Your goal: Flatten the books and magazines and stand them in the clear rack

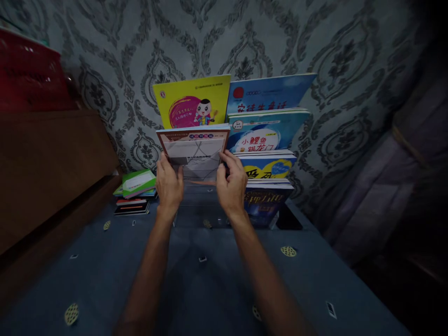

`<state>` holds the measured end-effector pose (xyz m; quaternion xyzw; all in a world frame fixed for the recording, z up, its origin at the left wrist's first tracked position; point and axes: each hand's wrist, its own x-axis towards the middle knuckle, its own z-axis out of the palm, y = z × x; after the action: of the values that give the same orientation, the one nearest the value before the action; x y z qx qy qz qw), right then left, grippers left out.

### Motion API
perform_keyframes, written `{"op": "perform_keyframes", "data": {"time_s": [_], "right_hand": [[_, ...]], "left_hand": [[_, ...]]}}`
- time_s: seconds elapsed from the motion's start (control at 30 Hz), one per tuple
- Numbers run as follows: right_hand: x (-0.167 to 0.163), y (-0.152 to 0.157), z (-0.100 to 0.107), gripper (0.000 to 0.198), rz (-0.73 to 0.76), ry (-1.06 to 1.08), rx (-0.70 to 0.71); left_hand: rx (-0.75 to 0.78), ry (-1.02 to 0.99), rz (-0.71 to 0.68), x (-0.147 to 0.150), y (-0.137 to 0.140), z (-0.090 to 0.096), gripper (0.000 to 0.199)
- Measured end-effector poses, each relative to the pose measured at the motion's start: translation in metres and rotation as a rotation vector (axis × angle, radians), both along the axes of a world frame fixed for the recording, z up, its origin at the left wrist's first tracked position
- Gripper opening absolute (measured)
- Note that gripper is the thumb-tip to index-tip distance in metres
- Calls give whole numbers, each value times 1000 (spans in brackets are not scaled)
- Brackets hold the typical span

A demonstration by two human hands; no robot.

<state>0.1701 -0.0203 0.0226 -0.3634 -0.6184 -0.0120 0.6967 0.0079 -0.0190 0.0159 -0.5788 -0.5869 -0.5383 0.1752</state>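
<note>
Between my two hands is a pale grey-white booklet (205,163) with dark print, held upright by its side edges. My left hand (168,179) grips its left edge, and my right hand (231,179) pinches the right edge between thumb and fingers. Right behind it stands a brown-bordered book (175,136), with a yellow book (191,91) rising higher at the back. These stand in the left column of a clear tiered rack (196,212). Beside my right hand, the other column holds blue books (269,93), a yellow-and-blue book (280,163) and a dark blue book (268,203).
A small pile of books (136,186) with a green one on top lies left of the rack. Brown wooden furniture (52,172) borders the left side, with a red bag-like item (31,74) on it. Patterned wallpaper (245,42) is behind; a pale curtain-like cloth (381,177) hangs right.
</note>
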Motion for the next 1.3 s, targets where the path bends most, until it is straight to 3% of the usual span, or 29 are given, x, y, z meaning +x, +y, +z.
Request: {"op": "perform_keyframes", "data": {"time_s": [0.37, 0.7, 1.3], "right_hand": [[-10, -9, 0, 35, -85, 0, 20], [-14, -8, -1, 32, -76, -3, -11], [-15, 4, -11, 30, -121, 9, -79]], "left_hand": [[13, -5, 2, -3, -4, 4, 45], [-43, 1, 6, -4, -5, 5, 44], [3, -42, -95, -6, -1, 3, 41]]}}
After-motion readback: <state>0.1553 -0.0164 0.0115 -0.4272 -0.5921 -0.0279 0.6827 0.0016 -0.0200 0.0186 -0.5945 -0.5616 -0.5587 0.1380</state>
